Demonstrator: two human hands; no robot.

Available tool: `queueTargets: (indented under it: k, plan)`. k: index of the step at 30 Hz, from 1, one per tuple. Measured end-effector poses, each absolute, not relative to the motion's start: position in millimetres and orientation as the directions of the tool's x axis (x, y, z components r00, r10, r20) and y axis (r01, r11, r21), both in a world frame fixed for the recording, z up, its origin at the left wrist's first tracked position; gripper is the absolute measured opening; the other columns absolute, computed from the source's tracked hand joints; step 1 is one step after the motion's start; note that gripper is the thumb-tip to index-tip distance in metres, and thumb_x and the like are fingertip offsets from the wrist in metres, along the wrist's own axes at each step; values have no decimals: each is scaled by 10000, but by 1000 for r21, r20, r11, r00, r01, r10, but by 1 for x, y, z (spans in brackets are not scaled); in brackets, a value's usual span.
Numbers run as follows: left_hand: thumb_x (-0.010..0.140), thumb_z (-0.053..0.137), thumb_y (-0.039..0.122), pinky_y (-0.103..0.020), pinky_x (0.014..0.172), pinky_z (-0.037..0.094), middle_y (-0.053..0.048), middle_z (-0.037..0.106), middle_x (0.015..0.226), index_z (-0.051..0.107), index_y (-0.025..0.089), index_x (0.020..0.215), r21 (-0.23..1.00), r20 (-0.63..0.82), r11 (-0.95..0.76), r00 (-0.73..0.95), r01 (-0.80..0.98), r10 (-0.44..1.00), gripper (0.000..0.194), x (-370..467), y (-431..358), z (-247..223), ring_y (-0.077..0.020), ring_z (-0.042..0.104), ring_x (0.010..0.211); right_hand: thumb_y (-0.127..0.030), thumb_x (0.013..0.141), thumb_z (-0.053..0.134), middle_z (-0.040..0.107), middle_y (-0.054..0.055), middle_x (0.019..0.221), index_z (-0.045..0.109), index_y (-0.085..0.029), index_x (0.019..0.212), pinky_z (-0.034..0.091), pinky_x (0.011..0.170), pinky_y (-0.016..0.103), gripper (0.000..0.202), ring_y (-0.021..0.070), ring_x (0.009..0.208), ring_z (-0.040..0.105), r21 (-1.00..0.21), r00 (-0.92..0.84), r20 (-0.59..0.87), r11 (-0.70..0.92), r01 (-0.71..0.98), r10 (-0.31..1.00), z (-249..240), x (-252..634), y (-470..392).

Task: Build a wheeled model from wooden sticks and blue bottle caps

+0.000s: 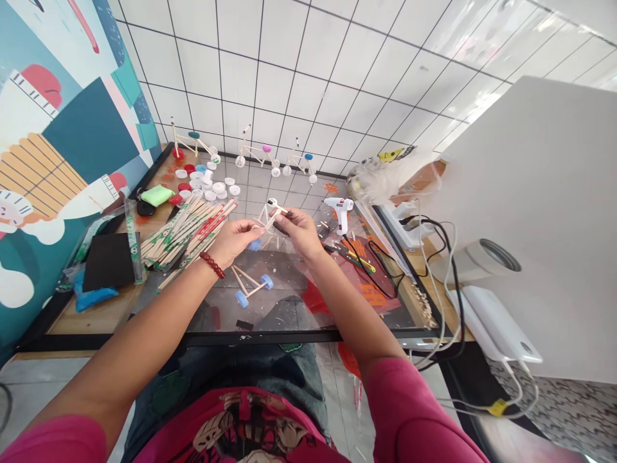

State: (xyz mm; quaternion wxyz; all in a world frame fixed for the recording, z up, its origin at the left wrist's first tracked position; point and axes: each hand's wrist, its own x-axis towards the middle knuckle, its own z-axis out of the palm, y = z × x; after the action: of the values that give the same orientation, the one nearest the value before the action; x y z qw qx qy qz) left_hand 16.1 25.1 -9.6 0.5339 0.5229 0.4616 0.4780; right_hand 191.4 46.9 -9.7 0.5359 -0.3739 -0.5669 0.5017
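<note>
Both hands meet over the middle of the table around a small frame of wooden sticks point(273, 220) with a white cap at its top. My left hand point(237, 238), with a red bead bracelet at the wrist, pinches the frame's left side. On the right side, my right hand point(299, 233) has its fingers closed on the same frame. Just below them lies a stick piece with two blue wheels point(249, 292). A blue cap point(254, 245) shows under my left fingertips. To the left is a pile of wooden sticks point(187, 235), some with green or red printing.
White and red bottle caps point(219, 188) lie behind the sticks. Three finished-looking stick models point(254, 153) stand along the wall. A white glue gun point(341, 213) with a black cord, a yellow cutter point(361, 261), and a power strip point(403, 225) with cables are right.
</note>
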Motion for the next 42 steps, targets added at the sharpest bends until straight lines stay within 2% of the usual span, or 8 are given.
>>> queueTargets:
  k: [8,11,16,23,28,31,37,42]
  plan:
    - [596,855,357,-276,601,495,9,667,701,675,164,928,994,34,-20,130,-109,991,424,16,29,-16,-158,651,625,-622,750,759,712,20,966,732,-250,898,495,978,378,401,206,990,632,-942,-224,325,335,9,919,-15,194,55]
    - [632,828,357,-272,636,513,4,677,701,722,149,1020,992,73,-55,162,-117,984,453,14,31,-19,-171,683,691,-613,784,729,701,32,981,725,-236,911,489,992,374,398,204,1003,631,-907,-257,382,413,80,888,-12,192,58]
    - [625,844,390,-283,619,534,-19,706,734,764,149,1067,995,35,-17,185,-100,982,510,11,30,-17,-175,690,669,-533,837,697,698,51,1039,724,-221,931,479,1013,374,327,209,1050,635,-863,-311,420,481,152,853,-5,189,62]
    - [511,920,419,-292,585,557,-24,698,688,782,143,919,978,-49,73,120,-197,992,512,11,27,-6,-161,663,606,-549,788,728,727,68,1024,704,-187,1033,529,856,341,437,179,882,654,-919,-224,291,337,206,930,-11,190,51]
    - [447,950,381,-281,614,569,-22,691,701,761,134,843,960,-102,115,64,-255,993,504,13,27,-3,-155,664,639,-570,747,749,729,39,850,695,-176,907,506,738,295,428,157,767,644,-956,-265,174,227,184,949,-23,190,40]
    - [462,942,361,-293,622,583,-19,676,782,756,137,852,966,-111,123,62,-229,992,487,11,28,-2,-152,659,663,-561,748,738,693,11,744,678,-180,837,476,681,278,396,141,685,616,-960,-272,156,210,184,950,-26,188,39]
    - [567,867,260,-315,626,620,-45,606,1093,748,184,1019,979,-19,38,97,-201,995,473,4,31,-2,-142,642,770,-546,730,739,688,5,721,678,-192,815,467,669,273,369,144,678,614,-967,-247,128,177,186,961,-20,187,38]
    - [583,827,162,-334,651,639,-35,575,1093,749,195,1022,985,34,-13,125,-170,992,448,0,33,-4,-107,606,737,-522,743,721,695,10,718,666,-196,800,460,648,274,336,145,659,611,-965,-242,119,170,199,963,-19,182,35]
